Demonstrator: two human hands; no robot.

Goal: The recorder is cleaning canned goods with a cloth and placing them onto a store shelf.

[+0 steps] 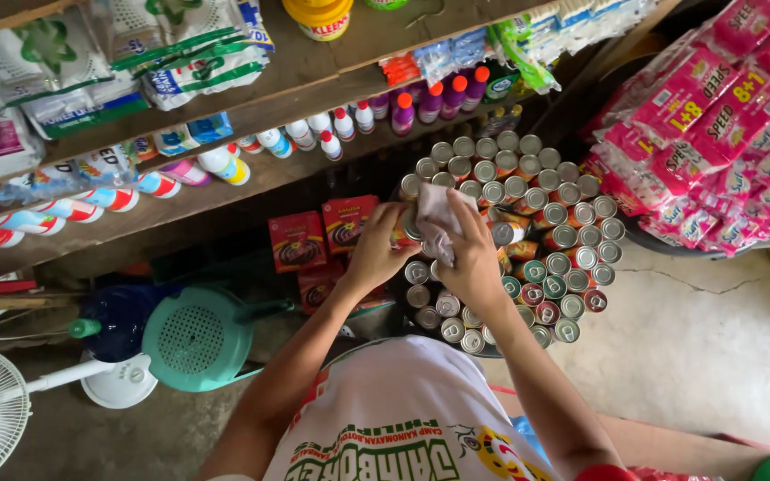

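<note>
can gripped by left hand, right hand wiping with cloth.

Both arms reached toward twelve o'clock; the left hand and right hand were curled, fingers closed, close together.

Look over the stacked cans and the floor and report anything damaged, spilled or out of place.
Nothing spilled. The cans sit in tidy rows; the left hand holds one, the right hand a cloth. A crack crosses the floor.
</note>
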